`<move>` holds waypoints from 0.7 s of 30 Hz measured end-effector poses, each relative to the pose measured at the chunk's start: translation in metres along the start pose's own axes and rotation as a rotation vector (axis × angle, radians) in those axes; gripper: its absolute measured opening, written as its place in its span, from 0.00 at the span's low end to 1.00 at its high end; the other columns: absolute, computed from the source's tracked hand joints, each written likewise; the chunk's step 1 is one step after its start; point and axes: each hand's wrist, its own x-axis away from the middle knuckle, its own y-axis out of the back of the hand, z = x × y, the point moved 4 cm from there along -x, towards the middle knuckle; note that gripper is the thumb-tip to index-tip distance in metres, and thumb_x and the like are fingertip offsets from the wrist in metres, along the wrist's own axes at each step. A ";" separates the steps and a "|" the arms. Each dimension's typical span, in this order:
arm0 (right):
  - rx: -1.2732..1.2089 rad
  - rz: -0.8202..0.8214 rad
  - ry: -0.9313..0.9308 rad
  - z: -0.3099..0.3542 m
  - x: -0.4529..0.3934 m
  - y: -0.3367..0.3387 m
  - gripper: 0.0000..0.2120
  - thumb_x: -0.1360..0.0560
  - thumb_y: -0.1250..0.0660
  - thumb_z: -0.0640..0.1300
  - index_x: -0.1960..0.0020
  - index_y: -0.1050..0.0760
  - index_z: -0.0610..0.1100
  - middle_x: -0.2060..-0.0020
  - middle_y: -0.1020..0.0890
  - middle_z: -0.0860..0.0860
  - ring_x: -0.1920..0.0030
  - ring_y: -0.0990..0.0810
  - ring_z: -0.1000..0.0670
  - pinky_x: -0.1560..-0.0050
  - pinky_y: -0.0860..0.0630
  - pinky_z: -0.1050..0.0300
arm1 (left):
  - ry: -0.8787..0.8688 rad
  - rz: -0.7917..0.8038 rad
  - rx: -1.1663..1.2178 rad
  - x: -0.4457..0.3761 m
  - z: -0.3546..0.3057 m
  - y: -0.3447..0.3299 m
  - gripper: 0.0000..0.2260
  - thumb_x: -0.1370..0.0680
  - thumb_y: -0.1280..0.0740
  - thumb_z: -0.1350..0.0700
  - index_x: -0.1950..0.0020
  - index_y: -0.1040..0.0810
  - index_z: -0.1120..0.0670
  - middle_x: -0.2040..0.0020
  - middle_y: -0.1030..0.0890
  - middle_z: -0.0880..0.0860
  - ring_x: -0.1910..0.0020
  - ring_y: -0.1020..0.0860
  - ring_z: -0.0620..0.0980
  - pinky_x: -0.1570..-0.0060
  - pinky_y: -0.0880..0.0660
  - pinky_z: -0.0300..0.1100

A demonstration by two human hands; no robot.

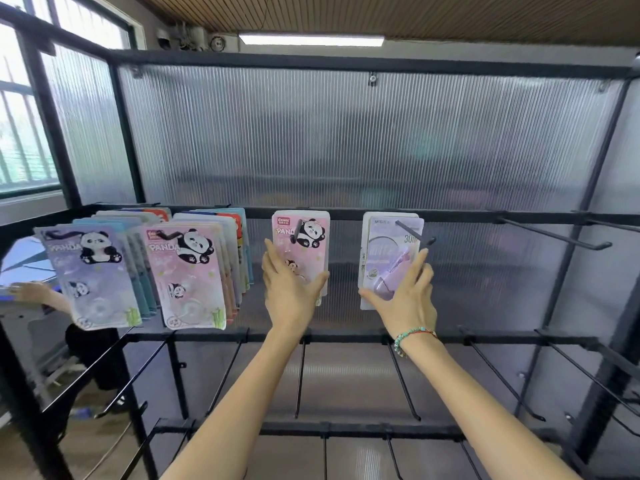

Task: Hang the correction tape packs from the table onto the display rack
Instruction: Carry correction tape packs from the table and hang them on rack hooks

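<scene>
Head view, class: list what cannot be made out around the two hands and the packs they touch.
- Lower pink panda pack: covered by the left hand.
- Purple pack: its lower right part is behind the right hand; small print too blurred to read.
- Table of remaining packs: outside the frame.
- Packs behind the front ones on the left hooks: overlapped, count unclear.

Lower half of pink panda pack behind left hand; small print illegible.

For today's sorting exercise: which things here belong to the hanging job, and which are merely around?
Job: pink panda pack, purple pack, left hand, right hand, rack hook, hung panda packs.
Around: window, ceiling light.
</scene>
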 end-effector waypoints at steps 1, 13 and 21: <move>-0.008 0.015 -0.008 -0.002 0.003 -0.001 0.61 0.35 0.29 0.66 0.23 0.65 0.38 0.29 0.44 0.42 0.33 0.34 0.41 0.49 0.24 0.46 | -0.001 0.008 -0.007 0.002 0.001 0.002 0.54 0.31 0.24 0.44 0.21 0.61 0.55 0.22 0.47 0.58 0.24 0.44 0.58 0.32 0.35 0.61; -0.092 0.229 0.360 0.003 0.054 0.023 0.40 0.23 0.40 0.60 0.22 0.56 0.43 0.23 0.55 0.46 0.23 0.52 0.46 0.26 0.49 0.53 | -0.101 0.199 -0.146 0.070 0.004 0.030 0.37 0.22 0.33 0.51 0.21 0.52 0.57 0.22 0.48 0.60 0.22 0.49 0.56 0.26 0.48 0.50; -0.230 0.563 0.596 0.042 0.134 0.018 0.34 0.22 0.43 0.59 0.22 0.52 0.48 0.23 0.51 0.52 0.24 0.51 0.51 0.25 0.51 0.56 | 0.013 0.118 -0.341 0.151 0.031 0.113 0.31 0.21 0.35 0.54 0.23 0.44 0.59 0.25 0.37 0.58 0.26 0.39 0.55 0.27 0.41 0.50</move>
